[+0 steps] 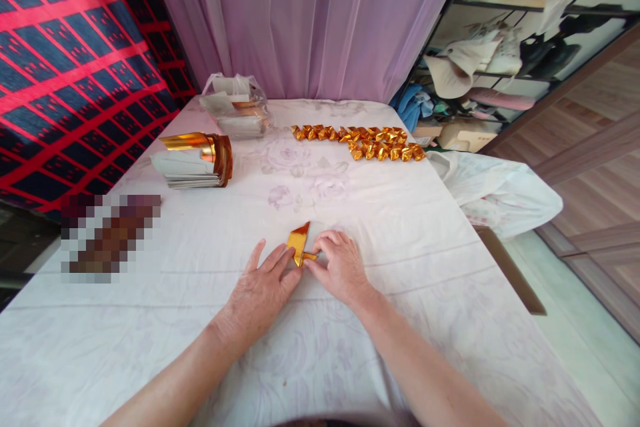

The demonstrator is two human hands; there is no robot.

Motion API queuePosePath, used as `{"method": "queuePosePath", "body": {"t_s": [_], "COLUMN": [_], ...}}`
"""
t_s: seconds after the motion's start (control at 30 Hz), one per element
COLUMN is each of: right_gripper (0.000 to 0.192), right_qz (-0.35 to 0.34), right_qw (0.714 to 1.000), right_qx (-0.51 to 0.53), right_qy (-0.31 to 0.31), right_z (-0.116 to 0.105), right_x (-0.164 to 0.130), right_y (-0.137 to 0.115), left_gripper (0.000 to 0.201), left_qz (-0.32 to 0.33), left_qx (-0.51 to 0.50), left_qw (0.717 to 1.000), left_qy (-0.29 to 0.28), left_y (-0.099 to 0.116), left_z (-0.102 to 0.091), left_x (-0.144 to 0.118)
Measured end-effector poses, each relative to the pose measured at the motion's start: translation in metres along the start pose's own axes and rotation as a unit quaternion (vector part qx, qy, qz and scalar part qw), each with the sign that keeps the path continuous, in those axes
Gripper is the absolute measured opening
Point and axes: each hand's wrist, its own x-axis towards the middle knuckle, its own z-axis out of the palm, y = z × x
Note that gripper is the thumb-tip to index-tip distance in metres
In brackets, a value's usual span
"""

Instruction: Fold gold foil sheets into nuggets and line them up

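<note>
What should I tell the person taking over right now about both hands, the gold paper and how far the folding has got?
Left hand: flat on the white cloth, fingertips pressing the gold paper piece.
Right hand: pinching the same piece at its lower fold.
The piece is half folded and lies on the table between the hands.
Done: a row of folded gold pieces at the far right.
Left: a stack of unfolded sheets at the far left, and a plastic bag of more sheets behind it.
</note>
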Motion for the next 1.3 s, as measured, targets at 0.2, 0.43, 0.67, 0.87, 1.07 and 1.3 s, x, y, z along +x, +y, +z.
{"method": "queuePosePath", "body": {"t_s": [0.2,0.43,0.67,0.87,1.07,1.3], "right_gripper": [0.016,0.032,0.034,0.043,0.046,0.029], "right_qz": [-0.014,-0.073,-0.047,-0.031,-0.055,-0.09], "right_qw": [0.999,0.99,0.991,0.998,0.997,0.994], "right_qx": [0.038,0.109,0.055,-0.002,0.028,0.06], "right_qy": [-0.003,0.046,0.114,0.055,0.046,0.022], "right_z": [0.0,0.002,-0.005,-0.008,-0.008,-0.011], "right_x": [0.001,-0.002,-0.002,-0.004,-0.008,-0.009], "right_y": [0.008,0.022,0.032,0.038,0.04,0.034], "left_gripper": [0.021,0.014,0.014,0.016,0.011,0.009], "left_qz": [0.002,-0.018,-0.014,-0.023,-0.078,-0.071], "left_qx": [0.009,-0.033,-0.111,-0.106,-0.059,-0.047], "left_qw": [1.0,0.999,0.994,0.994,0.993,0.993], "left_qy": [0.002,0.017,-0.011,-0.011,0.065,0.082], "left_y": [-0.001,-0.005,-0.025,-0.031,-0.03,-0.012], "left_z": [0.002,0.001,-0.002,0.001,0.005,-0.001], "left_x": [-0.001,0.002,0.01,0.02,0.027,0.021]}}
